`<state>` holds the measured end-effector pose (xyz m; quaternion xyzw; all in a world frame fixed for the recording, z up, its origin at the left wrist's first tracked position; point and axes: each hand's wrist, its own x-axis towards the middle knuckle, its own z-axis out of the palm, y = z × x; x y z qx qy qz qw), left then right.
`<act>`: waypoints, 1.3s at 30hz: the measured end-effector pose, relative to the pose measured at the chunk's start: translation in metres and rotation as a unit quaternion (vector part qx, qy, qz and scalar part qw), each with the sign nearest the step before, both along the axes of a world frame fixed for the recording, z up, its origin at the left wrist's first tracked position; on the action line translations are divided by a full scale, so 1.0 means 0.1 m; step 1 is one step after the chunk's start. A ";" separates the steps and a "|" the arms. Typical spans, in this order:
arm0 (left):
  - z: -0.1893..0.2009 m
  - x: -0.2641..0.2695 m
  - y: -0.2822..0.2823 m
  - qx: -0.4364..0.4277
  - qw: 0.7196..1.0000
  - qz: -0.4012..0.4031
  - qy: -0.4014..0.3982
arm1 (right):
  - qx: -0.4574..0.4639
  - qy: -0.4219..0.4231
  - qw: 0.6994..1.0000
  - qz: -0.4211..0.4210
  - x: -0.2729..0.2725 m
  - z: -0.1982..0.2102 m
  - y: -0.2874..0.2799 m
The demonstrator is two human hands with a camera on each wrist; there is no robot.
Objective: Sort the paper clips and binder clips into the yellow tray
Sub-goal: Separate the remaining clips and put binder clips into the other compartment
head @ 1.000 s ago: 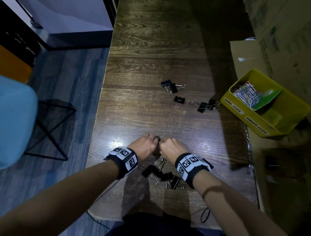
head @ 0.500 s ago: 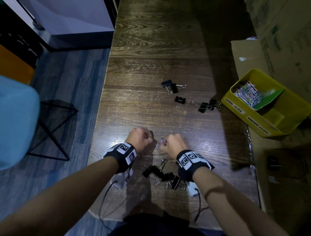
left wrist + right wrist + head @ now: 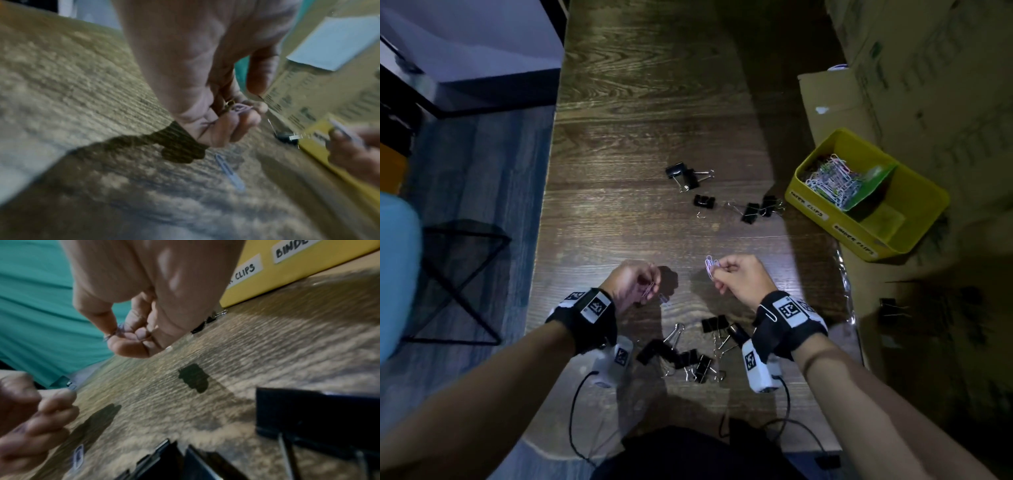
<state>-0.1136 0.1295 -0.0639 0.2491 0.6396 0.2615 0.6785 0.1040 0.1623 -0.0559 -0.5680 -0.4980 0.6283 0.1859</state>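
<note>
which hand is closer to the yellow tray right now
Right. The right hand is raised over the table on the yellow tray's side; the left hand is farther away across the table.

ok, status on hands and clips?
Left hand pinching paper clips. Right hand pinching pink paper clips. Yellow tray far right, binder-clip side looks empty. Binder clips on table, nothing blocking.

The tray (image 3: 804, 202) sits at the table's (image 3: 640, 102) right edge, paper clips (image 3: 832, 181) in its far compartment. Binder clips (image 3: 690, 178) lie just left of it; another cluster (image 3: 688, 356) lies nearer, between both wrists.
</note>
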 end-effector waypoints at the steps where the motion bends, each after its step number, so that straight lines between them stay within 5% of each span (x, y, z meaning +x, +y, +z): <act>1: -0.05 -0.01 -0.02 0.017 0.995 -0.074 0.059 | 0.001 0.000 1.000 0.000 0.03 0.01 0.01; 4: -0.16 -0.08 -0.08 0.102 0.914 -0.323 0.222 | -0.005 0.009 1.000 0.004 0.10 0.06 0.03; 8: -0.19 -0.13 -0.11 0.195 0.810 -0.448 0.325 | -0.008 -0.006 1.000 0.028 0.20 0.12 0.07; 12: -0.09 -0.03 -0.09 0.195 0.747 -0.527 0.355 | -0.013 -0.010 1.000 0.018 0.29 0.10 0.12; 18: 0.03 0.12 -0.06 0.134 0.699 -0.582 0.394 | -0.014 -0.007 1.000 -0.025 0.56 0.17 0.22; 24: 0.10 0.24 -0.08 0.164 0.681 -0.584 0.411 | 0.011 0.001 0.997 -0.078 0.84 0.20 0.34; 30: -0.15 0.08 -0.15 0.199 0.740 -0.447 0.461 | 0.017 0.002 0.997 -0.081 0.87 0.14 0.33; 34: -0.12 0.19 -0.15 0.237 0.787 -0.380 0.424 | 0.010 -0.001 0.998 -0.055 0.74 0.14 0.28; 39: -0.04 0.33 -0.20 0.267 0.786 -0.350 0.435 | -0.002 -0.001 0.999 -0.036 0.61 0.15 0.22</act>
